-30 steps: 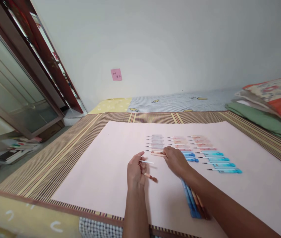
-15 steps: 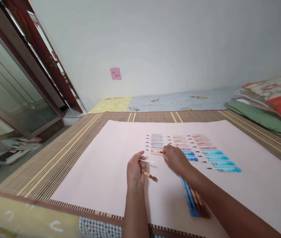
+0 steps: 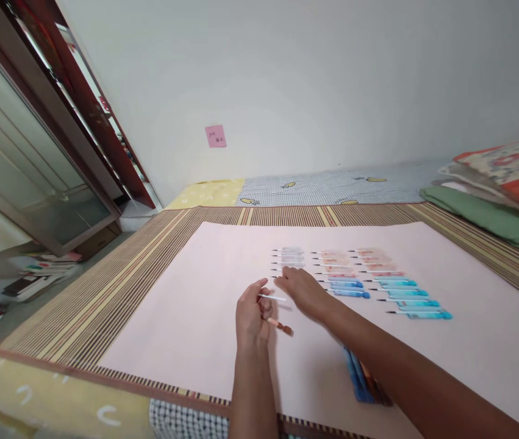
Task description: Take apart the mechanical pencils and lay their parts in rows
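My left hand [image 3: 252, 311] is closed loosely around a thin white pen refill [image 3: 272, 297] and an orange-brown pen barrel [image 3: 281, 326], both poking out to the right. Palm down, my right hand [image 3: 302, 289] rests at the near end of a column of clear grey pen barrels [image 3: 292, 259]; its bent fingers hide what is under them. Peach barrels [image 3: 336, 262], blue barrels [image 3: 348, 294] and turquoise barrels [image 3: 424, 303] lie in rows, with dark-tipped white refills beside them. Under my right forearm, several blue pens [image 3: 358, 381] and brown ones lie bunched, partly covered.
A large pale pink sheet [image 3: 172, 305] lies on a striped mat [image 3: 103, 274]. Folded fabric and a green cushion [image 3: 483, 216] are piled at the right. Behind are a white wall and a pink sticky note [image 3: 216, 136]. Papers [image 3: 35, 277] lie on the floor at left.
My right hand has slid left over the place where an orange-brown barrel was showing at its fingertips; that barrel is now covered. My left hand keeps its hold, nearly still.
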A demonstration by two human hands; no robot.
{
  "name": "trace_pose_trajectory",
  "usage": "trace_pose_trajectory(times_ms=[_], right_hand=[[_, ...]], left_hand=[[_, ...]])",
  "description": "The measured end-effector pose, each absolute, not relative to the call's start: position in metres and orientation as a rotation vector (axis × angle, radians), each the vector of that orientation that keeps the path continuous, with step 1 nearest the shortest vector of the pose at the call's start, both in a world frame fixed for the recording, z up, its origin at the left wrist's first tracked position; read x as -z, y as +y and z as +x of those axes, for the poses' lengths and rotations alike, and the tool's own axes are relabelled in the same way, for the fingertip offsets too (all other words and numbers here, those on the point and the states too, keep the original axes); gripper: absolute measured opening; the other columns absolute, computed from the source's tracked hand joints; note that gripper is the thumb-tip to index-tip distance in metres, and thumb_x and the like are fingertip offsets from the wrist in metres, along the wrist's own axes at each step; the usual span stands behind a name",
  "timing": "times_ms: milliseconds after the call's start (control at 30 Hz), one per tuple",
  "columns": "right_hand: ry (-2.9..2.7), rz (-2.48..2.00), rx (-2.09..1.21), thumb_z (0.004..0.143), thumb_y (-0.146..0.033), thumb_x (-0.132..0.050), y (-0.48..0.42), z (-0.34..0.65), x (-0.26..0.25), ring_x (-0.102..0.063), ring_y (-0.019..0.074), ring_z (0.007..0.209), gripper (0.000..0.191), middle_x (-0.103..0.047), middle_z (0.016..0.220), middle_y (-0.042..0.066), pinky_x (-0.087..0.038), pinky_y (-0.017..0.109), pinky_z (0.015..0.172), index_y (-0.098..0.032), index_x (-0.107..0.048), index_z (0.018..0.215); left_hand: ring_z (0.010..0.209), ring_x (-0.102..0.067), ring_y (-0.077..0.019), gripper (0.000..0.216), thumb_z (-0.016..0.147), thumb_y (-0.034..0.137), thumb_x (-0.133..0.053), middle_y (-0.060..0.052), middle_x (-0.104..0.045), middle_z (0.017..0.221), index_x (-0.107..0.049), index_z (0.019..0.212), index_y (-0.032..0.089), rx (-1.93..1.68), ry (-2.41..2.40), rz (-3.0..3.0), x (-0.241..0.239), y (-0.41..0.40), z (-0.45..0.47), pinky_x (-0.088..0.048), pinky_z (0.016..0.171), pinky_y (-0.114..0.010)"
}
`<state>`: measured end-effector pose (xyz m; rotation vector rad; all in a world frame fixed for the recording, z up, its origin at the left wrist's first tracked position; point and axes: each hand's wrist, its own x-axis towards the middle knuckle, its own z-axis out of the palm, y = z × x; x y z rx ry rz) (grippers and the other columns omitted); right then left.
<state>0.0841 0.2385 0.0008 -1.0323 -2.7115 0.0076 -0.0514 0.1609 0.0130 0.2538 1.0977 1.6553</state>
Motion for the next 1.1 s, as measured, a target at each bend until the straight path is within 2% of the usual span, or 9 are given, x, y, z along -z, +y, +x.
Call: trace_pose_trajectory(times_ms=[200, 533, 733, 833, 933, 1100], right_hand=[[-2.772, -1.006, 0.092, 0.100, -0.015, -0.046, 0.243, 0.083, 0.005, -0.051, 0.0198, 0.091, 0.019, -0.061, 0.101, 0.007, -0.032, 0.032, 0.077, -0.019, -0.064, 0.093], [-2.804, -1.006, 0.180, 0.099, -0.012, -0.046, 0.239, 0.084, -0.002, -0.052, 0.0206, 0.088, 0.020, -0.061, 0.101, 0.008, -0.032, 0.033, 0.076, -0.018, -0.063, 0.091], [-2.794, -0.999, 0.110, 0.099, -0.012, -0.045, 0.240, 0.085, 0.000, -0.053, 0.0209, 0.090, 0.021, -0.061, 0.101, 0.009, -0.033, 0.033, 0.080, -0.018, -0.063, 0.092], [-2.705, -1.014, -0.016, 0.099, -0.012, -0.044, 0.244, 0.091, -0.003, -0.055, 0.0202, 0.090, 0.022, -0.063, 0.100, 0.008, -0.036, 0.032, 0.080, -0.018, -0.065, 0.096], [-2.435, -1.074, -0.330, 0.098, -0.015, -0.044, 0.243, 0.102, -0.010, -0.059, 0.0184, 0.092, 0.023, -0.065, 0.102, 0.007, -0.041, 0.030, 0.080, -0.018, -0.066, 0.103], [-2.231, -0.976, -0.773, 0.095, -0.028, -0.054, 0.212, 0.118, -0.024, -0.063, 0.0169, 0.086, 0.017, -0.070, 0.092, 0.002, -0.044, 0.027, 0.076, -0.022, -0.069, 0.093]], left_hand=[[0.042, -0.032, -0.0012, 0.030, 0.066, 0.027, -0.078, 0.002, -0.055, 0.071, -0.072, 0.090, 0.011, -1.648, 1.093, 0.246, -0.014, 0.160, -0.053, -0.022, 0.034, -0.016], [0.044, -0.034, -0.0008, 0.029, 0.068, 0.027, -0.076, 0.001, -0.057, 0.072, -0.073, 0.090, 0.009, -1.664, 1.075, 0.265, -0.015, 0.158, -0.051, -0.020, 0.036, -0.017], [0.042, -0.032, -0.0005, 0.031, 0.065, 0.028, -0.079, 0.002, -0.056, 0.073, -0.072, 0.090, 0.010, -1.651, 1.092, 0.262, -0.013, 0.160, -0.051, -0.021, 0.036, -0.017], [0.042, -0.033, -0.0011, 0.032, 0.065, 0.029, -0.079, 0.001, -0.056, 0.072, -0.072, 0.090, 0.010, -1.641, 1.104, 0.271, -0.014, 0.160, -0.050, -0.020, 0.036, -0.017], [0.042, -0.036, -0.0021, 0.029, 0.064, 0.027, -0.076, 0.001, -0.056, 0.069, -0.071, 0.087, 0.010, -1.630, 1.131, 0.284, -0.016, 0.160, -0.050, -0.019, 0.036, -0.017], [0.041, -0.036, -0.0027, 0.028, 0.064, 0.028, -0.073, 0.000, -0.056, 0.066, -0.071, 0.085, 0.009, -1.580, 1.135, 0.332, -0.016, 0.161, -0.045, -0.018, 0.036, -0.017]])
